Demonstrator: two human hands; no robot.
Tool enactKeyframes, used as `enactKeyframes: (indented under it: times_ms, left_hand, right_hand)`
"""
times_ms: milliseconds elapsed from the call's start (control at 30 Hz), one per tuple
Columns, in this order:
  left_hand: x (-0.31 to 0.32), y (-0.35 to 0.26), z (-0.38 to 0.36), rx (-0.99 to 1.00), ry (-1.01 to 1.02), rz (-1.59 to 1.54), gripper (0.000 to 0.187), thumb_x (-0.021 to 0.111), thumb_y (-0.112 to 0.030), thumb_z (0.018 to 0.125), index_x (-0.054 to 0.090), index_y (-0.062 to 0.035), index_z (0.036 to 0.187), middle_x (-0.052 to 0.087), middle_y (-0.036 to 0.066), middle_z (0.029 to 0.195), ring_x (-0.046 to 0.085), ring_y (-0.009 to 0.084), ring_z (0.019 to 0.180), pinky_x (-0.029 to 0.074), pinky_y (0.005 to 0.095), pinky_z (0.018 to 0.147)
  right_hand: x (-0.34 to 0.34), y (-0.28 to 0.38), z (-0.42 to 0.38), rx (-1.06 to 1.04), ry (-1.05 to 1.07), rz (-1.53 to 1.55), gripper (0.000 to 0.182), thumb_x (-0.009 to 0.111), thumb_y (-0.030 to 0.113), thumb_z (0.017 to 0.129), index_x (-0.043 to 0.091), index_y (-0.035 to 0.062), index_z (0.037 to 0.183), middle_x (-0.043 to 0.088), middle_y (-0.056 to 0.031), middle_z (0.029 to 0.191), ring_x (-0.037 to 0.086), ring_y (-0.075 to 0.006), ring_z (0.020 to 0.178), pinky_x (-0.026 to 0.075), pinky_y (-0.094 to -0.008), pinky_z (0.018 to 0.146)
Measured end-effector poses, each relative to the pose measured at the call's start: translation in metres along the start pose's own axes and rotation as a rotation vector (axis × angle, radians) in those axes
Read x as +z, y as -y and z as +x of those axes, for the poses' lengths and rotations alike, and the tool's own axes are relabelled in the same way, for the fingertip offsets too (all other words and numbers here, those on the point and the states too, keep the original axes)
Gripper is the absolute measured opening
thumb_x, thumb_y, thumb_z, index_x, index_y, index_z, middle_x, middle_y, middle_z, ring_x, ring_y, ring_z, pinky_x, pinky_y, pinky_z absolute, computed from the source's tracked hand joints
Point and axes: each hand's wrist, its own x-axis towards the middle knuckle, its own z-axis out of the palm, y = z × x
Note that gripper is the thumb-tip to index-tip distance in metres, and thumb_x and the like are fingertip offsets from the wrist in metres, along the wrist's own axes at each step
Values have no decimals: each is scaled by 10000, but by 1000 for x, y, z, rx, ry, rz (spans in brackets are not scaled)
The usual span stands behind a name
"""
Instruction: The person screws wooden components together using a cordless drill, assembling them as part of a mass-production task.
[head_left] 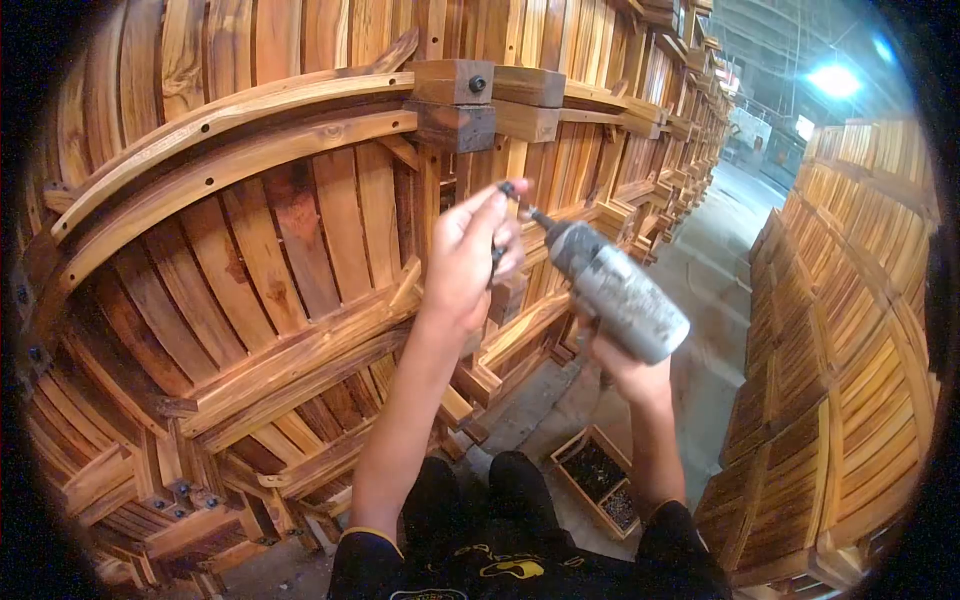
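Observation:
My left hand [468,245] is raised in front of the stacked wood, its fingers pinched round a small dark bolt [508,189]. More dark hardware shows between its lower fingers. My right hand [625,362] is wrapped round the handle of a worn grey power driver [620,290], which points up and left. The driver's tip [540,217] is close to the bolt; whether they touch is too blurred to tell. Above my left hand, a dark bolt head [477,84] sits in a wooden block [452,82] at the end of a curved rail.
Slatted wooden furniture [230,270] is stacked along the left, and more slatted panels [850,330] stand along the right. A concrete aisle [715,240] runs between them. On the floor near my knees lies a divided wooden box [603,515] of small dark hardware.

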Motion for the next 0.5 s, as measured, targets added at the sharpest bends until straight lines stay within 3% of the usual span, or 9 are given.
enactKeyframes:
  times_ms: [67,133,167,300,500]
  left_hand:
    - [3,-7,12,70,46,-64,275,422,-172,952,514,12,1134,363,-53,604,341,48,460,251,179,396]
    - [-1,-8,24,95,72,-54,274,422,-171,952,509,6,1142,357,-53,606,335,47,462,244,180,397]
    - [-3,-8,28,88,56,-63,274,424,-172,952,505,4,1145,355,-53,605,332,48,461,243,180,397]
    - [-2,-8,34,97,39,-85,275,429,-169,950,487,-6,1163,352,-49,600,345,55,454,248,180,387]
    - [5,-13,35,146,44,-119,276,431,-170,950,476,-15,1174,358,-48,602,355,58,454,255,179,381]
  right_hand:
    - [1,8,20,-28,-1,82,302,622,22,639,629,13,941,653,-54,911,613,-155,816,464,-283,764]
    - [2,18,32,154,40,271,293,581,-20,632,624,8,920,630,-16,832,578,-117,713,468,-259,657]
    - [5,12,38,102,20,255,307,555,-42,628,616,2,926,604,2,778,531,-83,645,442,-237,556]
    - [15,12,49,142,17,483,317,548,-37,622,606,14,929,596,-9,761,520,-79,628,407,-226,498]
    - [13,4,58,59,29,289,292,573,-13,635,621,21,921,626,-15,792,573,-109,708,458,-249,634]
